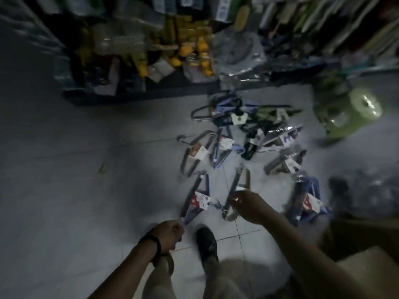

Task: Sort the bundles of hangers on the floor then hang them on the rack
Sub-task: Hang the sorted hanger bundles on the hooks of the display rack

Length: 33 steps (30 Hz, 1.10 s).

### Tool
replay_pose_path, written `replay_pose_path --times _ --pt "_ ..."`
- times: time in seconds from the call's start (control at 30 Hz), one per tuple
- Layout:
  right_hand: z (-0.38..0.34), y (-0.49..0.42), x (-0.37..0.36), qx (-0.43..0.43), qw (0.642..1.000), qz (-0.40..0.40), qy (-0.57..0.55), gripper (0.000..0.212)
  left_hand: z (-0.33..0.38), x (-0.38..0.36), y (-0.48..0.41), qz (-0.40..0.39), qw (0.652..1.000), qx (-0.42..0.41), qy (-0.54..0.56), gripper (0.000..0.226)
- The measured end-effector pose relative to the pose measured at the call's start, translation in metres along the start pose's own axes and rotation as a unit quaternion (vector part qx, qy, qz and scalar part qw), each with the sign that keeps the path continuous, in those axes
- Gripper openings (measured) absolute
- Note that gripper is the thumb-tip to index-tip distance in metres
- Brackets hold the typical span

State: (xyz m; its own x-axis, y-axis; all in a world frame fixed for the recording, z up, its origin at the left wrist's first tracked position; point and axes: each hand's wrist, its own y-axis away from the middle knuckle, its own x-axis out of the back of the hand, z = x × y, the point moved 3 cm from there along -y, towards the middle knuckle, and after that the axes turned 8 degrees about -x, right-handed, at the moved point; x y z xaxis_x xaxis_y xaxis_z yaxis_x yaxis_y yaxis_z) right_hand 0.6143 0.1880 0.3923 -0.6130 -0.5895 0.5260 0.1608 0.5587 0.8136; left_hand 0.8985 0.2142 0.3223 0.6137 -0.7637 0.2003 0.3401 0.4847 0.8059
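Note:
Several bundles of hangers with paper labels lie scattered on the pale tiled floor [86,169]. My left hand [169,235] grips the near end of a blue bundle with a red-and-white label [195,200]. My right hand [248,205] holds a grey bundle [234,190] near its white label. More bundles lie beyond: a grey one [195,151], a blue one [221,147], a dark heap [235,114] and a blue one at the right [305,200]. The picture is dim and blurred.
A low dark shelf [140,96] packed with yellow and bagged goods runs along the back. A green roll [364,105] sits at the right. A brown box [367,262] stands at the lower right. My black shoe [206,242] is between my hands.

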Motion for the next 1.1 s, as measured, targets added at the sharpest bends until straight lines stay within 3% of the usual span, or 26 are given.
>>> replay_pose_path --times 0.2,0.37,0.53,0.63,0.73,0.93,1.1 --pt "0.072 -0.106 -0.08 -0.116 0.985 0.016 -0.124 0.025 -0.039 -0.019 -0.136 -0.041 0.985 -0.012 -0.164 0.033" --pt "0.138 -0.229 -0.182 -0.151 0.962 0.0 -0.226 0.028 -0.1 -0.067 -0.286 -0.042 0.981 0.025 -0.19 0.011" --pt "0.175 -0.351 -0.27 -0.138 0.975 -0.028 -0.171 0.038 -0.163 -0.125 -0.421 0.039 0.991 0.015 -0.124 0.005" --pt "0.195 -0.404 -0.302 -0.113 0.984 -0.023 -0.136 0.035 -0.211 -0.154 -0.479 0.082 0.988 0.038 -0.128 0.029" --pt "0.216 -0.444 -0.335 -0.122 0.975 -0.011 -0.185 0.027 -0.246 -0.179 -0.516 0.067 0.984 0.098 -0.134 0.053" --pt "0.249 -0.471 -0.391 -0.203 0.934 -0.075 -0.283 0.013 -0.279 -0.196 -0.548 0.079 0.976 0.069 -0.193 0.034" --pt "0.263 -0.435 -0.371 -0.2 0.922 -0.023 -0.331 0.017 -0.251 -0.201 -0.497 0.131 0.98 0.023 -0.147 0.023"
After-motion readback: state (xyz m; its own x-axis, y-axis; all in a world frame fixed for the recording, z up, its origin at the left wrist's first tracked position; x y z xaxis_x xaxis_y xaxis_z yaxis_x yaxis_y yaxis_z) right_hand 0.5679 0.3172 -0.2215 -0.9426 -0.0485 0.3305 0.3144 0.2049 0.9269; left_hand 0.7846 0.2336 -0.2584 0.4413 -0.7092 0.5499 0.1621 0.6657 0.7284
